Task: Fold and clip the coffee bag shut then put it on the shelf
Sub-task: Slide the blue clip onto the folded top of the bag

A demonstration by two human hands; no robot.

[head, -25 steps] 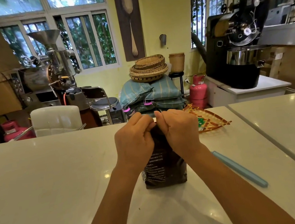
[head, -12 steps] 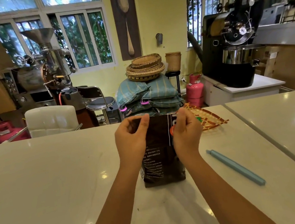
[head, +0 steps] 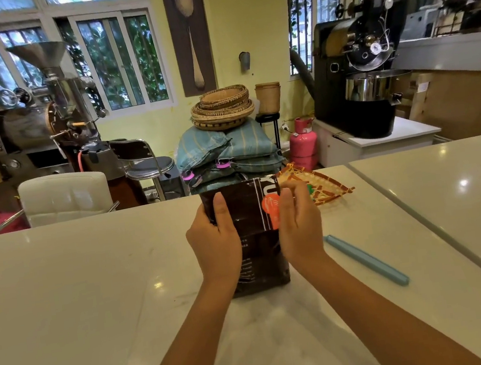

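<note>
A dark brown coffee bag (head: 249, 211) with an orange round mark stands upright on the white counter (head: 80, 293) in front of me. Its top part is stretched tall and flat. My left hand (head: 214, 240) grips the bag's left edge, thumb on the front. My right hand (head: 297, 224) pinches the right edge near the orange mark. A long light-blue bag clip (head: 365, 259) lies on the counter to the right of the bag, apart from both hands.
A woven brown-and-yellow fan-shaped item (head: 320, 186) lies on the counter behind the bag. A seam (head: 440, 239) splits the counter on the right. Beyond it stand a white chair (head: 65, 197), sacks (head: 229, 153), baskets and two coffee roasters (head: 362, 76).
The bag's top was bunched under both fists a second ago. My hands have moved apart and the top now stands unrolled and taller, held by its two side edges.
</note>
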